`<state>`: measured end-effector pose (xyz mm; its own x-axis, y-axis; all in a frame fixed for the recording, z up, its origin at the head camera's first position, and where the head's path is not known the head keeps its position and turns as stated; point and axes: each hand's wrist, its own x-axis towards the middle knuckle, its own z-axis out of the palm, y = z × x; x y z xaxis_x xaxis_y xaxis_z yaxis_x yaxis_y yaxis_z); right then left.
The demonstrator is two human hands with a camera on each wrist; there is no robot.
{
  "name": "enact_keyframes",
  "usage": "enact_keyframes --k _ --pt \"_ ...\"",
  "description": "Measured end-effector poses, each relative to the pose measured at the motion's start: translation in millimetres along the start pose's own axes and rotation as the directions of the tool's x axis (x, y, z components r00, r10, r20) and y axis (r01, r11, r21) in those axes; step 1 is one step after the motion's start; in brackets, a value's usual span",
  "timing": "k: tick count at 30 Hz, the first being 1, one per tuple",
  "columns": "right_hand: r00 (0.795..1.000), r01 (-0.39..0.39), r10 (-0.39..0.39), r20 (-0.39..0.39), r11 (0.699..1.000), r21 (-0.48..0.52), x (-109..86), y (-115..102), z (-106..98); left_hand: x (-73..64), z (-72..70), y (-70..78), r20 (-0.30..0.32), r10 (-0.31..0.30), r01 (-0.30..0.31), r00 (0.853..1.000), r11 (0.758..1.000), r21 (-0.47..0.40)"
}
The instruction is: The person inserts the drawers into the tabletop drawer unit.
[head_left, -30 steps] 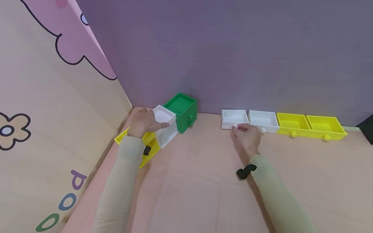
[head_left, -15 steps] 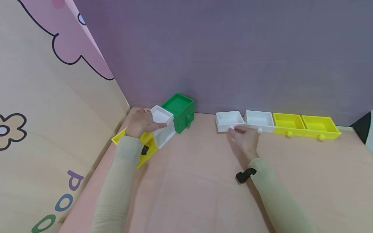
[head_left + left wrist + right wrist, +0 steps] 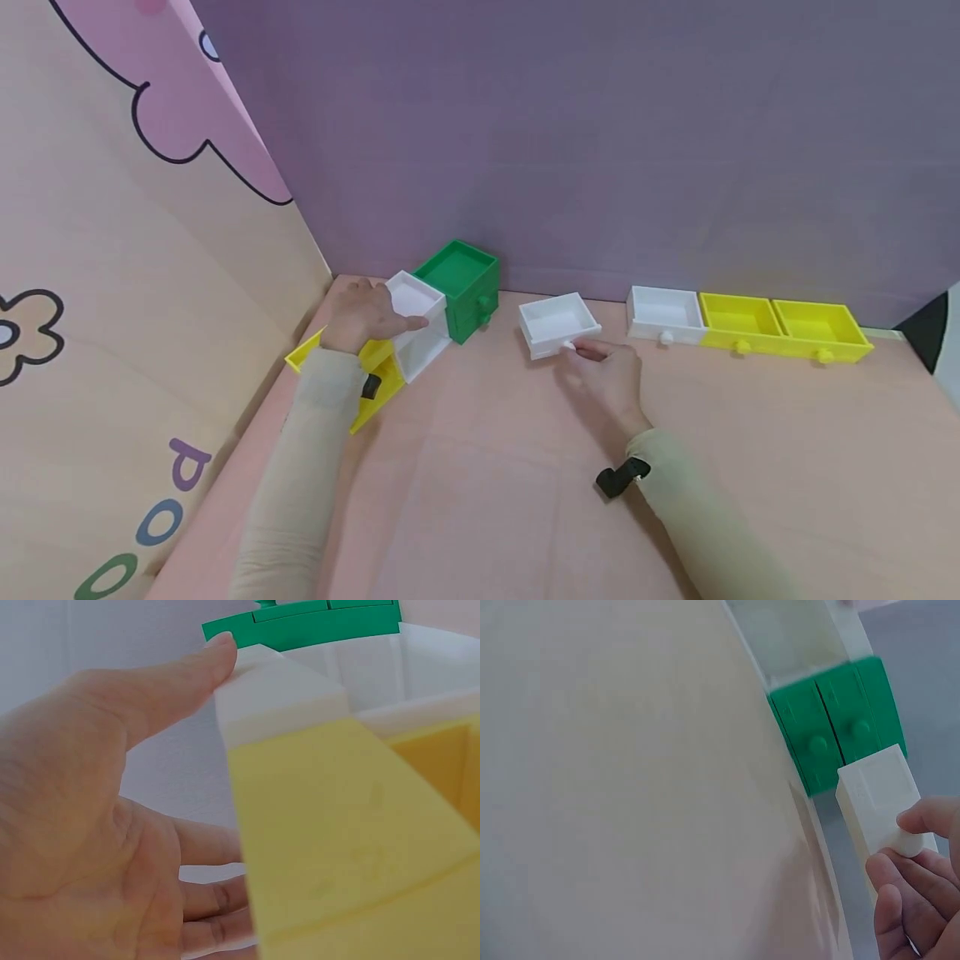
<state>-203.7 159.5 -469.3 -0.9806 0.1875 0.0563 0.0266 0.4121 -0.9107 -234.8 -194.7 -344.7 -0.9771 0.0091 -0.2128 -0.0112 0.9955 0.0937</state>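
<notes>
A small drawer cabinet with yellow, white and green sections stands at the left; its green section point(image 3: 457, 265) has two knobbed drawers in place. My left hand point(image 3: 365, 315) holds the cabinet's yellow and white part, the thumb on the white edge point(image 3: 285, 686) and the fingers passing behind the yellow panel point(image 3: 322, 817). Between thumb and fingers, my right hand point(image 3: 607, 375) pinches the round knob point(image 3: 909, 842) of a loose white drawer point(image 3: 558, 318). This drawer is turned at an angle, right of the green section and apart from it in the head view.
Along the back wall at the right stand another white drawer point(image 3: 665, 308) and two yellow drawers, one left point(image 3: 742, 321) and one right point(image 3: 821, 325), in a row. A purple wall point(image 3: 570, 150) closes the back, and a printed wall point(image 3: 150, 275) the left side.
My right hand has pulled the white drawer out of the row, to the left and toward me, and turned it. My left hand has stayed on the cabinet.
</notes>
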Motion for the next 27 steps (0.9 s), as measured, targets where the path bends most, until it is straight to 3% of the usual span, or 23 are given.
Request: enact_keyframes --k 16,27 --pt "0.995 -0.045 0.041 0.091 0.998 0.046 -28.6 -11 16 -2.2 0.8 -1.1 0.004 -0.003 0.003 1.0 1.0 -0.028" --pt "0.992 -0.028 0.02 0.126 0.998 0.065 -37.0 -11 23 0.8 4.0 -2.7 -0.016 0.0 0.0 1.0 1.0 -0.023"
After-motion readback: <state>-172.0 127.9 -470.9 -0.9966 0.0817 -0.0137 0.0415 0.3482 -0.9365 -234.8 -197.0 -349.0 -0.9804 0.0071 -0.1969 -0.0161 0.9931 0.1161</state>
